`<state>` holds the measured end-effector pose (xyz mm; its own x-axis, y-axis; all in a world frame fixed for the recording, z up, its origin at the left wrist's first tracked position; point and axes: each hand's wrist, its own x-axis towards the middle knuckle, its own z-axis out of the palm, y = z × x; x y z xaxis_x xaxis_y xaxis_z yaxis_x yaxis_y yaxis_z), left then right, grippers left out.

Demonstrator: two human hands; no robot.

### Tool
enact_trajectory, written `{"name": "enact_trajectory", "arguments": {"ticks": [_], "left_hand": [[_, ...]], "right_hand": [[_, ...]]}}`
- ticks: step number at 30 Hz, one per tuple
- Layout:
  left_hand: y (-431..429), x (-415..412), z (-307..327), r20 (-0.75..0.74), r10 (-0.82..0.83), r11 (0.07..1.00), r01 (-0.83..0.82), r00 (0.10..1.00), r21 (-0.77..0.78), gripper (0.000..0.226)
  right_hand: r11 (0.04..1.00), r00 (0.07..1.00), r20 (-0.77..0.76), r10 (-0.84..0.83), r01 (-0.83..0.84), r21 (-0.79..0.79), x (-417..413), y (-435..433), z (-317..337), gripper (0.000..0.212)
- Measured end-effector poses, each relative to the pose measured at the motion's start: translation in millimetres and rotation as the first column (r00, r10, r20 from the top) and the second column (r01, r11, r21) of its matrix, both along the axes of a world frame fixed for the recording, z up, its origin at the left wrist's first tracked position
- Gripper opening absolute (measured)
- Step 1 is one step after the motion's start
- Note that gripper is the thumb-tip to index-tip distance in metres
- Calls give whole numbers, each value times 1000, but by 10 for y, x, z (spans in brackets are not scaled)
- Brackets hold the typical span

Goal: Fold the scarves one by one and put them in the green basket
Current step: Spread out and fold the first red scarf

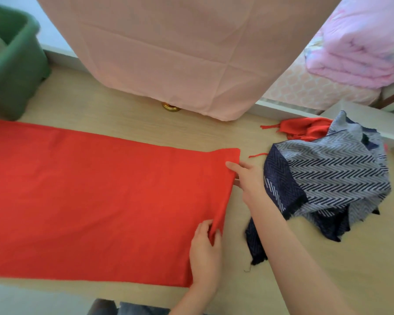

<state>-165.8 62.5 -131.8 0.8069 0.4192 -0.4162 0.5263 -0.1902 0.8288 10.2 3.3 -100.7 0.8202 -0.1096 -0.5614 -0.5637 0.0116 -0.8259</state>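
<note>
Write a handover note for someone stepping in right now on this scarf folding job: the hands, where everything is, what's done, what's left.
Left hand: grips the near end of the red scarf's right edge.
Right hand: pinches the same edge farther up.
Red scarf: spread flat on the wooden surface.
Green basket: far left, with something pale inside; I can't tell what.
Done: possibly one scarf in the basket.
Left: fold the red scarf and put it in the basket, then do the chevron scarf and the fringed red scarf heaped on the right.
</note>
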Motion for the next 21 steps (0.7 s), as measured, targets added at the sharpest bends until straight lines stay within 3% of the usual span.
{"name": "enact_trajectory", "arguments": {"ticks": [6, 14, 21], "left_hand": [[901, -262, 286, 103, 96, 991, -86, 990, -98, 15], [2260, -634, 620, 165, 323, 946, -318, 932, -58, 22], [3533, -1089, 669, 140, 496, 868, -492, 857, -62, 29]], "right_hand": [[999, 987, 158, -26, 29, -15, -25, 765, 145, 7], [974, 930, 291, 225, -206, -96, -280, 2399, 306, 15], [941, 872, 354, 337, -302, -153, -753, 3924, 258, 16]]}}
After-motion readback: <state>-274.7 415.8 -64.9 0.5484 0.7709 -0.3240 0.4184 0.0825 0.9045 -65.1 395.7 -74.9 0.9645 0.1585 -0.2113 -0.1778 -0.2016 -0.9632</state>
